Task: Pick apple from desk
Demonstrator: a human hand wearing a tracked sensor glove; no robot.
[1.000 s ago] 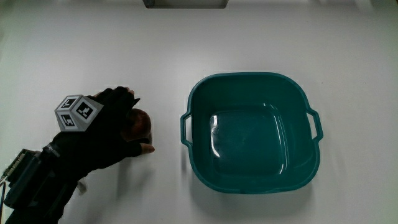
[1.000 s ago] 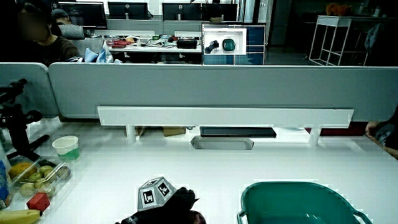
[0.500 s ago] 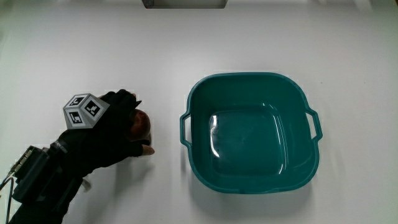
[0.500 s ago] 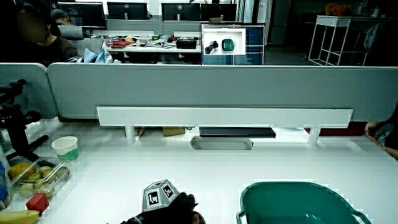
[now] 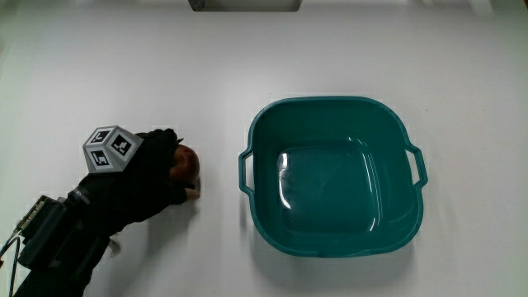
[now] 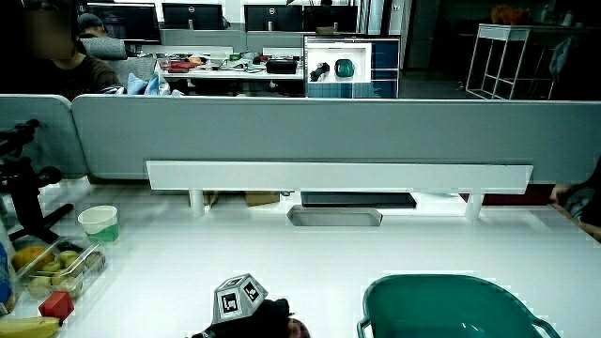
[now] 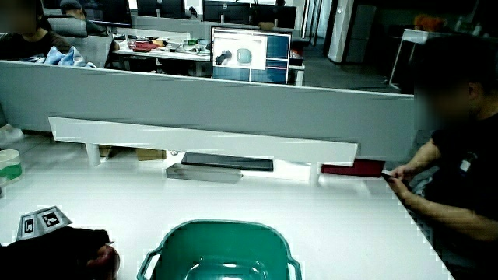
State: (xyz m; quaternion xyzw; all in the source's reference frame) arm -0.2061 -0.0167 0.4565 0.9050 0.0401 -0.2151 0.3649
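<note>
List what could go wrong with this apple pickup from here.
1. The hand covers the apple mostly from one side, so the round fruit might slip out as it lifts.
2. The teal basin sits close beside the apple; a sideways swing might knock its handle.

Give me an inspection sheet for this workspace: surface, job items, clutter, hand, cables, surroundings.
Surface: white table, bare around the work.
Job's things: apple on the table beside the empty teal basin.
Clutter: paper cup, tray of fruit, red block in a side view.
Hand: hand closed over the apple.
Cables: thin wire at the forearm.
Surroundings: grey partition, monitor.
</note>
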